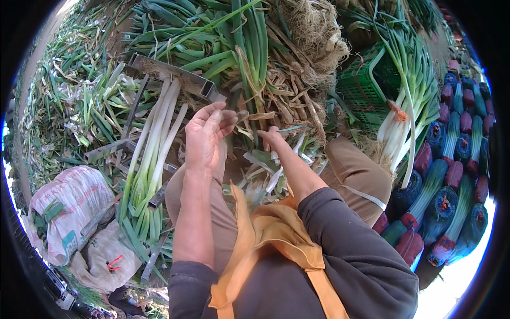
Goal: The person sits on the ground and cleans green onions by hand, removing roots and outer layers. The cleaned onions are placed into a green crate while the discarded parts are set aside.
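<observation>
My left hand (209, 127) is raised over my lap with its fingers curled and the thumb close to the fingertips; whether a thin scrap is pinched there is unclear. Across from it, my right hand (271, 136) reaches down beside the lower end of a leafy green stalk (255, 52). Its fingertips are mostly hidden, so its grip cannot be made out. Left of my left hand, several peeled leeks or large green onions (159, 115) lie on a metal frame (173, 74), white ends up against its crossbar. Dry brown leaves (283, 95) lie beyond my right hand.
Unpeeled green stalks (171, 36) and a rooty bundle (314, 40) lie ahead. A green plastic crate (358, 91) and a tied bunch (398, 119) stand at right, beside stacked wrapped bundles (442, 179). White woven sacks (79, 207) lie at left, near leaf trimmings (71, 99).
</observation>
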The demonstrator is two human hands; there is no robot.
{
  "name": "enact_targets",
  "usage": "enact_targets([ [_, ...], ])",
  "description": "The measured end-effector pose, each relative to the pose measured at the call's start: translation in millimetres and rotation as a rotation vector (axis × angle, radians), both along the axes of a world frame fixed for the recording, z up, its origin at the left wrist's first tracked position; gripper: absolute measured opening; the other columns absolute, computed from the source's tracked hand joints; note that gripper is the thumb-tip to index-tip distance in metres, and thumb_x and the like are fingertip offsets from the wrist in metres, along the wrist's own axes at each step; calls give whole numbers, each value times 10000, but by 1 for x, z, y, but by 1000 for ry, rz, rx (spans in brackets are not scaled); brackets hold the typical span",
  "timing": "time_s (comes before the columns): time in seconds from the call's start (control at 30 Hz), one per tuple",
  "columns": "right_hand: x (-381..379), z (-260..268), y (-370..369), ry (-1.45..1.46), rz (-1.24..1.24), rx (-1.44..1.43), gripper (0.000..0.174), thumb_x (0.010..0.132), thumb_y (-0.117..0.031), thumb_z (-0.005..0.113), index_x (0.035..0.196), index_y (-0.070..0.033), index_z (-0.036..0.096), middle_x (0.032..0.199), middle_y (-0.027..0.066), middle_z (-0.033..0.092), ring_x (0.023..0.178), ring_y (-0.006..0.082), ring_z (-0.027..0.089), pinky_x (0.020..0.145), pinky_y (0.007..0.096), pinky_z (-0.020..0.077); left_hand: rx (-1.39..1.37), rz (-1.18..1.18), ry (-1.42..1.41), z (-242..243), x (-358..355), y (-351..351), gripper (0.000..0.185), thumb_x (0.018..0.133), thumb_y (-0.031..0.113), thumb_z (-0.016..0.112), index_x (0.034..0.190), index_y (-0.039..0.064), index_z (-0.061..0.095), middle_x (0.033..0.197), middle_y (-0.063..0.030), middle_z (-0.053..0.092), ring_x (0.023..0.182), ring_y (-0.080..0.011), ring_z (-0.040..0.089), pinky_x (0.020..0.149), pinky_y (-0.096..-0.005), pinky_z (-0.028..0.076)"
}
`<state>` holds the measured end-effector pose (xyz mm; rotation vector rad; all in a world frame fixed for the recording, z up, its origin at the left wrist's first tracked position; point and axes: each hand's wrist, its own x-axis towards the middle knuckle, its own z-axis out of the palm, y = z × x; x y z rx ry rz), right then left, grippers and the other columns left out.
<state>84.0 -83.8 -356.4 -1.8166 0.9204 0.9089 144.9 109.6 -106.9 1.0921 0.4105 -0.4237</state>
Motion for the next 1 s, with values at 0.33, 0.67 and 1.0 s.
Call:
enact_targets([
  [0.33,-74,210,-12,-409,-264,539,208,843,-215,687,870,-37,582,603,-4,535,453,78,476,392,245,371,117,-42,-23,-13,-2,-29,162,970,146,527,1064,34,595,901,-92,676,800,-176,655,707,-285,524],
  [0.67,-192,340,-23,-712,-253,449,120,847,-125,672,911,-39,618,635,-45,532,499,36,459,451,221,373,-527,-53,-202,84,-87,-107,286,928,166,619,1197,77,577,1038,-32,659,850,-93,622,716,-242,532],
  [1.0,-213,368,-29,-859,-211,587,121,880,-185,655,917,-82,605,649,-67,517,501,20,447,453,197,373,-522,-102,-442,175,-121,-120,207,932,5,518,1115,-71,580,1039,-167,664,886,-212,676,740,-330,570],
])
